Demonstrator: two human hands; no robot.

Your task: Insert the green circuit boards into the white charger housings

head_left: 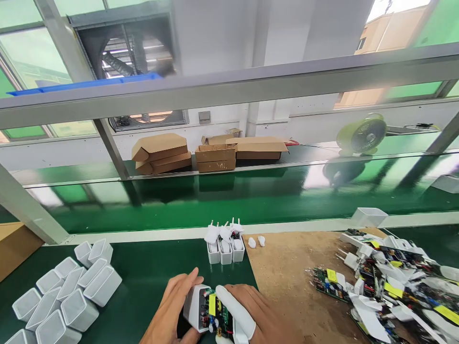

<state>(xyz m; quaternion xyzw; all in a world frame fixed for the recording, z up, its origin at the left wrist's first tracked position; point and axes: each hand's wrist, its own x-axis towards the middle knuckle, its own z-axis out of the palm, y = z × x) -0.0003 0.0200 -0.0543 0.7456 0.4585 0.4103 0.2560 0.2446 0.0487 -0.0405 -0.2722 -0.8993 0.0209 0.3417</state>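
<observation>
My left hand [170,310] is wrapped round a white plastic charger shell [193,306] at the bottom middle. My right hand [251,317], with a white finger cot on its forefinger, holds a green circuit board [215,315] with a yellow part, set partly into the shell's open end. Just beyond my hands stand three white shells with plug pieces [225,241] upright in them, side by side on the green mat.
Several empty white shells [68,296] lie at the left. A heap of circuit boards and plug parts [387,286] covers the brown board [287,267] at the right. Behind run a green conveyor belt [229,198], flat cardboard boxes [215,153] and a green fan [362,136].
</observation>
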